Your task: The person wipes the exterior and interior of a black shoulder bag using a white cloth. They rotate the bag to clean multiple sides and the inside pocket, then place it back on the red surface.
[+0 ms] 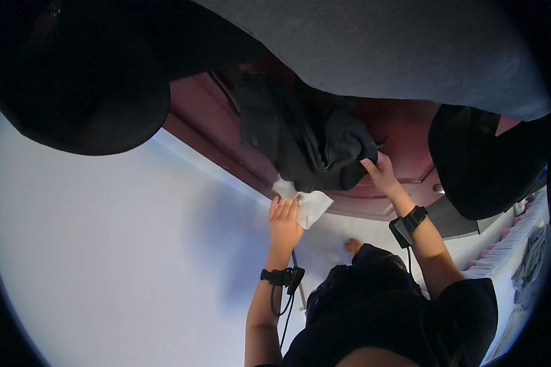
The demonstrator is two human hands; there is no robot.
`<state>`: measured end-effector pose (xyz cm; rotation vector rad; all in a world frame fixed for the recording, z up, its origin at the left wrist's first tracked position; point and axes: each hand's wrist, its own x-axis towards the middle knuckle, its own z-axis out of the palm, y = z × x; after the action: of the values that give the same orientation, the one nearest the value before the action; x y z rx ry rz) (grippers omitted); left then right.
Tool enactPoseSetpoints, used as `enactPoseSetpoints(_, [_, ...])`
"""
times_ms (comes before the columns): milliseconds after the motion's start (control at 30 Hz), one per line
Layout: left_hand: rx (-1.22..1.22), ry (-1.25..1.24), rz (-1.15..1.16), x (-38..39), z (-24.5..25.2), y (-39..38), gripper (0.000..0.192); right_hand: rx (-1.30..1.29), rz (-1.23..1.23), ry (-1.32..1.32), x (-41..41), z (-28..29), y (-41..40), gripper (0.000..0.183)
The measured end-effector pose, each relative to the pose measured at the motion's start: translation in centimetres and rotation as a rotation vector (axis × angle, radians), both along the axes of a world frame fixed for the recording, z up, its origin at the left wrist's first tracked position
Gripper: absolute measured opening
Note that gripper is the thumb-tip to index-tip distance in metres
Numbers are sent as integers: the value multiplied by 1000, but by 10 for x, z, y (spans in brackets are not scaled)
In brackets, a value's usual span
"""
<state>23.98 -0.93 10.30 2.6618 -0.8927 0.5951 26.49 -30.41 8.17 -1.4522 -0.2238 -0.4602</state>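
A black fabric item, perhaps a bag or garment, hangs against a dark red panelled door. My right hand grips its lower right edge, thumb on the near side. At its lower left, my left hand has hold of a thin white cloth or wipe, part of which sticks out above the fingers and touches the black fabric. Both wrists wear black straps with small devices and cables.
The dark red door stands beside a pale wall on the left. A grey cabinet and a bed-like surface with frilled white fabric are at right. Large dark shapes and a grey surface cover the top.
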Motion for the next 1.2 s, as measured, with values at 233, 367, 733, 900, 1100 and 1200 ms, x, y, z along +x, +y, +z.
enactPoseSetpoints(233, [-1550, 242, 372, 16, 27, 55, 41, 37, 53, 5, -2, -8, 2, 20])
enactPoseSetpoints(367, [-1352, 34, 287, 13, 114, 7, 46, 104, 72, 62, -10, -5, 5, 21])
enactPoseSetpoints(733, [-123, 63, -51, -19, 28, -57, 32, 34, 64, 34, 1, 8, 7, 23])
enactPoseSetpoints(900, [65, 443, 8, -44, -73, -30, 47, -18, 70, 33, -3, 15, 9, 20])
enactPoseSetpoints(1100, [-1021, 202, 381, -23, -35, -6, 44, 108, 80, 168, -7, -10, 16, 22])
enactPoseSetpoints(1200, [-688, -405, 194, -30, 34, -32, 39, 71, -23, 113, -6, -20, 23, 24])
